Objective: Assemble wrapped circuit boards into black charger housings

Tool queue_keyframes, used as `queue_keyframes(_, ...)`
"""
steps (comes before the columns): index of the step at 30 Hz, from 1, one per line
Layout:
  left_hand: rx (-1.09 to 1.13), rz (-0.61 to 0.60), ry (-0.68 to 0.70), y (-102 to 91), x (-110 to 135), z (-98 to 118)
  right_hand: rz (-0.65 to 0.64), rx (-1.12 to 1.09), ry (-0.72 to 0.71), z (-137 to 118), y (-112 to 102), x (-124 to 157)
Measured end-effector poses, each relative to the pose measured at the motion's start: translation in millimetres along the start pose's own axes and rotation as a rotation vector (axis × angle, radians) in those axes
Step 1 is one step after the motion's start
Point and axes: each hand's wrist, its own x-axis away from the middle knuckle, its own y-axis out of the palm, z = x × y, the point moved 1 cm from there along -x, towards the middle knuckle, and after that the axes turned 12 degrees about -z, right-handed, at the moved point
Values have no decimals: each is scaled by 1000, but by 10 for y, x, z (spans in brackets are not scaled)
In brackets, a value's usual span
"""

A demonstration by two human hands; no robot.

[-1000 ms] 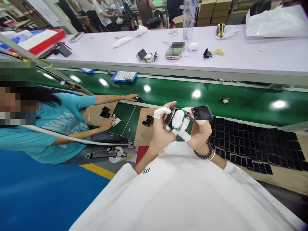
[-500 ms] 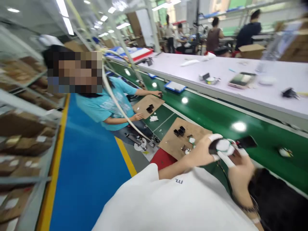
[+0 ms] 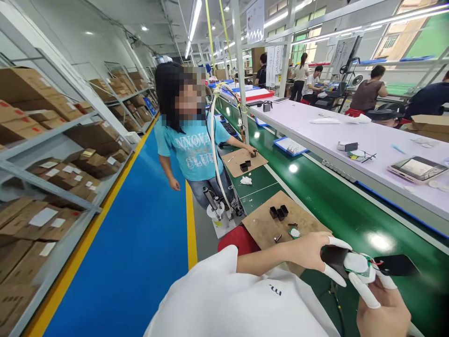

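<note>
Left hand (image 3: 310, 252) pinches black housing (image 3: 332, 258); right hand (image 3: 384, 304) pinches white-topped circuit board (image 3: 358, 264), wired to black panel (image 3: 396, 265), mostly outside housing.

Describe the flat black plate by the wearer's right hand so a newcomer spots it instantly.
Start at the glossy green surface, then the right hand, lower right. Above it juts the black plate, with red wire at its end, unlike the dark shell in the left hand.
</note>
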Motion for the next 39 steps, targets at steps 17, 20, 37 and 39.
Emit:
queue_keyframes(17, 89, 11, 121, 23, -58, -97, -35, -25, 56, -127, 50, 108)
queue_keyframes(20, 160, 43, 142, 65, -36, -83, -54, -30, 6, -17, 2, 38)
queue_keyframes(37, 403, 25, 0, 225, 118, -47, -237, -227, -148, 183, -14, 101)
queue_keyframes(39, 442, 31, -51, 251, 115, -89, -240, -228, -105, 224, -6, 96)
